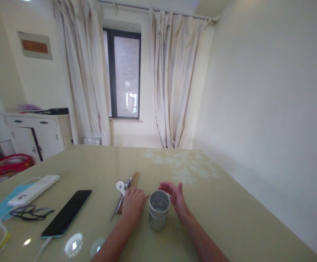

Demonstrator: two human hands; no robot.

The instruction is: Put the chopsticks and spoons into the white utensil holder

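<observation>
1. A pale olive, glossy-topped table (229, 211) is filling the lower view, and a pale leaf pattern is showing near its far right corner.
2. A white wooden cabinet (22, 140) is standing beyond the table's far left corner, bearing blurred purple and black items on top; its doors are showing a dark gap, too dim for telling the contents.
3. A red, rounded basket (28, 161) is sitting past the table's left edge, holding things too blurred to name.
4. The bare left hand (134, 200) is lying over slim brown wooden chopsticks (135, 178) and shiny silver metal spoons (127, 182); its fingers are bending downward close together, and I cannot tell whether they are clamping anything.
5. The bare right hand (177, 199) is curving beside the far right rim of a grey, open-topped cylindrical container (158, 221); its fingers are keeping together, its thumb is standing apart, and I cannot tell whether they are touching the rim.
6. That container is standing upright between both hands, well apart from the table's far edge; small pale dots are showing on its floor.
7. A black rectangular phone (67, 214) is lying toward the table's left edge.
8. A small white spoon (120, 187) is lying beside the metal spoons.
</observation>
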